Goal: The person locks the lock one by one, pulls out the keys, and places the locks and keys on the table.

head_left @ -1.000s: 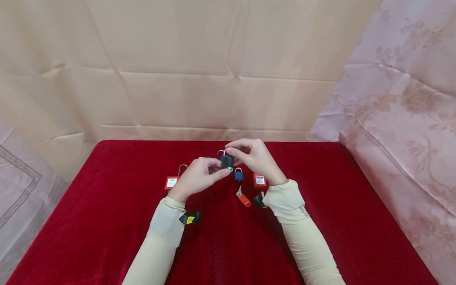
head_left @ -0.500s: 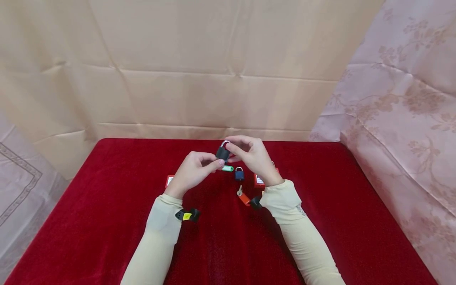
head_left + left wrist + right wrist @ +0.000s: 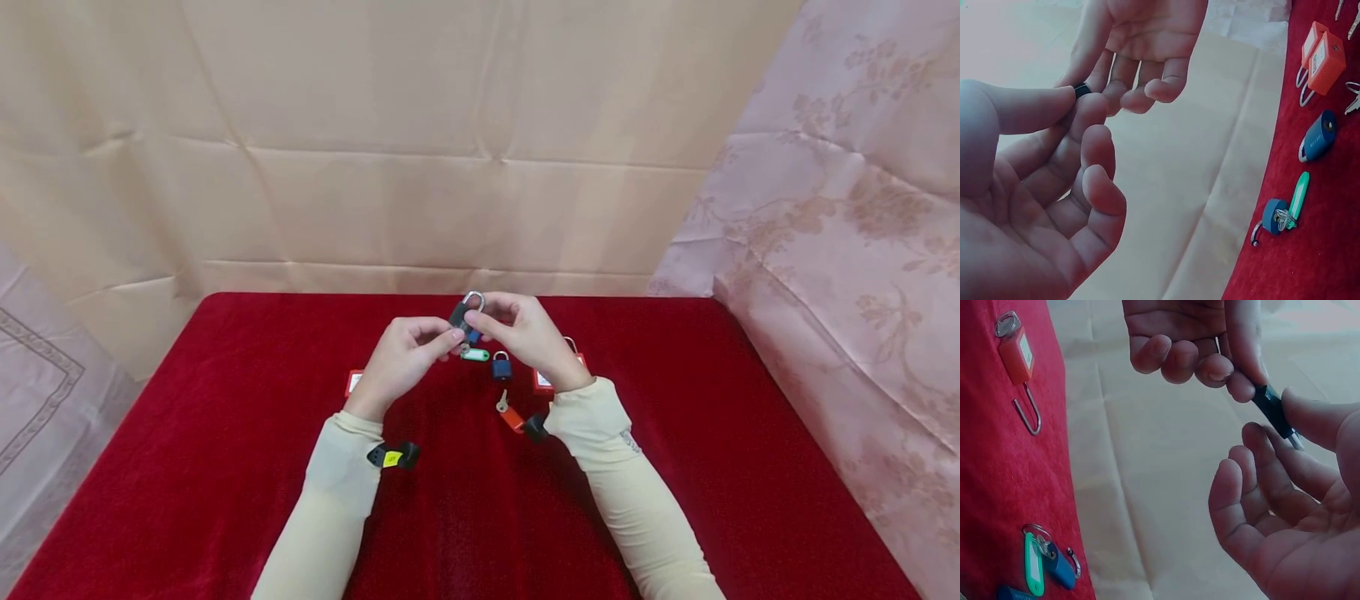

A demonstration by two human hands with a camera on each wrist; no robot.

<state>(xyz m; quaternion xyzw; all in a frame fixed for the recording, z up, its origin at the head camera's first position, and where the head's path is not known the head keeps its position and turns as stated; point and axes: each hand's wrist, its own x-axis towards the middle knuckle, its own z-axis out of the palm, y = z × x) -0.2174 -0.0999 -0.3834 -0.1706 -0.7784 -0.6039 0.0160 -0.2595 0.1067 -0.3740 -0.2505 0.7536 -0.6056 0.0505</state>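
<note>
Both hands hold a small black padlock (image 3: pixel 458 315) raised above the table's far part, its silver shackle (image 3: pixel 474 297) pointing up. My left hand (image 3: pixel 405 358) pinches the lower end of the body between thumb and forefinger; the other fingers curl loosely. On the shackle side, my right hand (image 3: pixel 528 333) grips it with its thumb against the body (image 3: pixel 1270 407). Fingers cover much of the lock, and whether its shackle is locked cannot be told. Below lies a blue padlock (image 3: pixel 1275 215) with an open shackle, a key in it and a green tag (image 3: pixel 475 355).
Another blue padlock (image 3: pixel 502 367) lies nearer, its shackle closed. In front of it are a key (image 3: pixel 503 402) and orange tag (image 3: pixel 513 418). Red padlocks lie at the left (image 3: pixel 356 382) and right (image 3: pixel 543 382), partly behind the hands. Red cloth (image 3: pixel 457 533) covers the table.
The black padlock has moved up and left and has tilted, with its shackle now in plainer sight. Both hands shifted slightly with it, uncovering the green tag.
</note>
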